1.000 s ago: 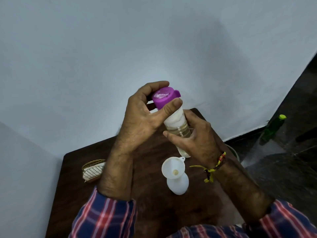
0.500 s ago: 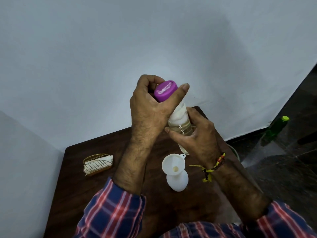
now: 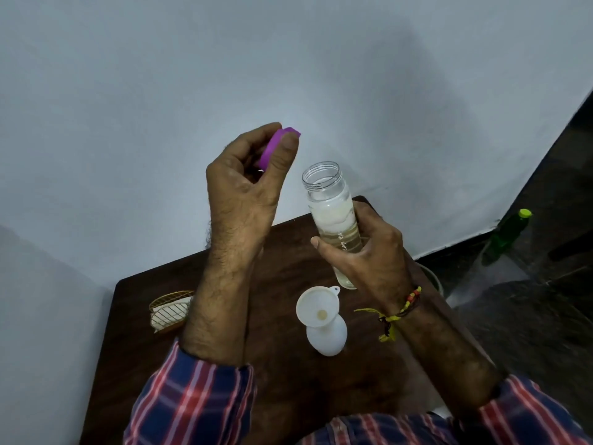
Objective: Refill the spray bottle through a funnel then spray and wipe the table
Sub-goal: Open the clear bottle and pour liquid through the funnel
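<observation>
Dark brown wood makes up the small table (image 3: 288, 396), which stands in a corner of plain white walls. On it, near the middle, stands the white plastic spray bottle (image 3: 327, 335) with no spray head fitted, and a white plastic funnel (image 3: 316, 308) is seated in its neck. Just above and behind it, the right hand (image 3: 369, 255) grips a clear, wide-mouthed bottle of pale liquid (image 3: 333, 220), fingers wrapped round its lower body, holding it nearly upright with its threaded mouth open. The left hand (image 3: 247, 184) is raised well apart from that mouth, thumb and fingers pinched on the bottle's purple plastic cap (image 3: 272, 146).

By my judgement the task is at an early stage: the funnel is in place and the supply bottle is uncapped, but no liquid is being poured, and whether any is inside the spray bottle cannot be told. Pouring, refitting a spray head, spraying and wiping are all left.

At the table's left edge lies a gold wire basket (image 3: 170, 311) holding something white, perhaps a wiping cloth. A green bottle with a yellow-green cap (image 3: 510, 234) stands on the dark floor to the right.
</observation>
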Demonstrator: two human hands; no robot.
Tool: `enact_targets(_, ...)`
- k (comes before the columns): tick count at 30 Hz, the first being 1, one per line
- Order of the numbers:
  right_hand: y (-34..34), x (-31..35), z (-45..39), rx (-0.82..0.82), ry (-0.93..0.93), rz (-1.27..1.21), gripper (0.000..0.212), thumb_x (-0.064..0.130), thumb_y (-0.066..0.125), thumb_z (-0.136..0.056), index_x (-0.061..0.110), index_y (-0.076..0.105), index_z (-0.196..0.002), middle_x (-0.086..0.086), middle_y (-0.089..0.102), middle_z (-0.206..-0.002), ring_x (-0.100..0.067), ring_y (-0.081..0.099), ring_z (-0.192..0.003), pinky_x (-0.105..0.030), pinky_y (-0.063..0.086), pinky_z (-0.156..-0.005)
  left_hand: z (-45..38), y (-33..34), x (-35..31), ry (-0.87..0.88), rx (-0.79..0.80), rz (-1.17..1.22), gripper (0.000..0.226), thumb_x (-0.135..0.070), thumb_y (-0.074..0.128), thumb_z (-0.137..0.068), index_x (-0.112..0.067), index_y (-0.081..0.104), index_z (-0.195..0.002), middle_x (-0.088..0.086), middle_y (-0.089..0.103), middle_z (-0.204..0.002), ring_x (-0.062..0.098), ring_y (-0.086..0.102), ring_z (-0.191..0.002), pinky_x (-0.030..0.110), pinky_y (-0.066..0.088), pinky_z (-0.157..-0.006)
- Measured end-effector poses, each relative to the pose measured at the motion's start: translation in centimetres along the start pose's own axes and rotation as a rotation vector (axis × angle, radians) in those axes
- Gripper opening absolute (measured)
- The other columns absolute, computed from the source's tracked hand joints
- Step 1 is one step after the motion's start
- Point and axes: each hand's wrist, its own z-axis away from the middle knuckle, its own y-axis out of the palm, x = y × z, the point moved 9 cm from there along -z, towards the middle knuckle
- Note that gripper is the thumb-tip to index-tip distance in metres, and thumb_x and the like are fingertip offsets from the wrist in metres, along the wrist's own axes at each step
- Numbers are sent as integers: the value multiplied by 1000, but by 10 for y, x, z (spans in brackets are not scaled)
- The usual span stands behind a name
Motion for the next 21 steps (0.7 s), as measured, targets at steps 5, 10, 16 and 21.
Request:
enact_targets(5, 7, 0, 2, 26, -2, -5, 51, 47, 84, -70, 25, 65, -111, 11, 72, -93, -8, 71, -84, -34, 59, -76, 2, -7, 4, -16, 17, 28, 27, -25, 73, -88, -12, 71, -112, 3, 74, -105, 15, 70, -98, 27, 57, -85)
enact_targets(10, 11, 5, 3, 67, -34, -36, 53, 45, 84, -72, 22, 64, -116, 10, 72, -97, -8, 71, -87, -34, 60, -78, 14, 7, 30, -155, 204, 140, 45, -28, 72, -81, -5, 68, -119, 5, 74, -109, 13, 68, -100, 27, 55, -90)
enact_targets(16, 3, 7, 5, 41, -80, -8, 49, 35, 88, -72, 16, 66, -111, 9, 72, -94, -4, 70, -83, -27, 59, -76, 35, -13, 83, -395, 88, 472, 51, -37, 72, -71, -9, 67, -114, 9, 73, -106, 27, 64, -101, 28, 51, -82)
enact_targets(21, -1, -1, 9, 7, -70, 26, 44, 35, 87, -72, 15, 67, -105, 11, 71, -89, -5, 70, -80, -32, 59, -74, 61, -47, 136, -456, -84, 417, 59, -27, 82, -64, -8, 63, -116, 10, 69, -106, 23, 67, -102, 34, 54, -92)
